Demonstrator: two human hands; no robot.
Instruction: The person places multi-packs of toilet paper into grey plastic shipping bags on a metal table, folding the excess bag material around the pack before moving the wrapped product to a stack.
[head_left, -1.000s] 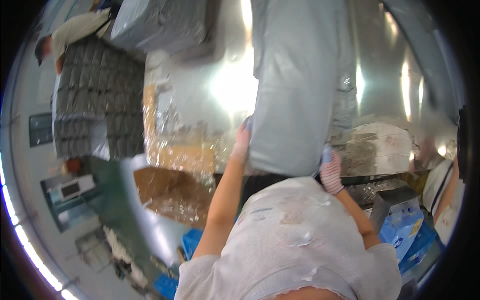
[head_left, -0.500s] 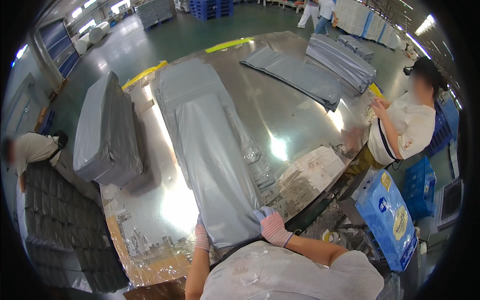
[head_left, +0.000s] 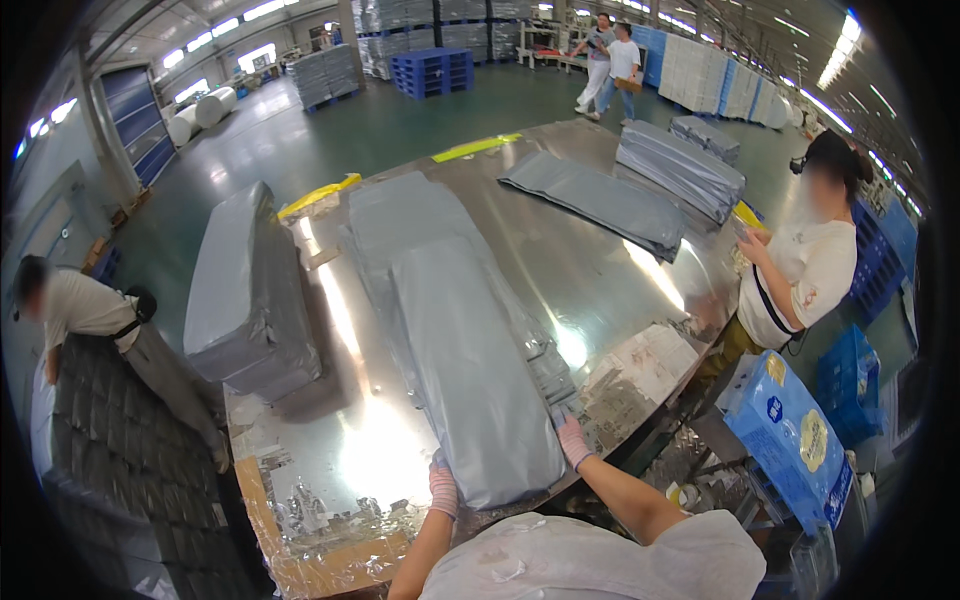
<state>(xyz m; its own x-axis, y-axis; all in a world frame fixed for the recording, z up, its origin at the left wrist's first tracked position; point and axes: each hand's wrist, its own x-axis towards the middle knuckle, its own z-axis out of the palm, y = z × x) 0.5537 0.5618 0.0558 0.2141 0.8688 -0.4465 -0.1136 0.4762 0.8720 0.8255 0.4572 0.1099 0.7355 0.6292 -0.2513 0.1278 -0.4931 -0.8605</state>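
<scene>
Grey bag (head_left: 470,350) lies long and flat on the shiny metal table (head_left: 620,270), on top of more bags. Left hand (head_left: 443,487) and right hand (head_left: 572,440), both in gloves, hold its near end. Grey stacks (head_left: 248,290) sit beside it. Green floor (head_left: 300,150) spreads behind, where people (head_left: 800,270) stand.

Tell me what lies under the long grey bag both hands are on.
The long grey bag lies on more flat grey bags, atop the shiny metal table. How many bags are stacked below is hidden.
</scene>
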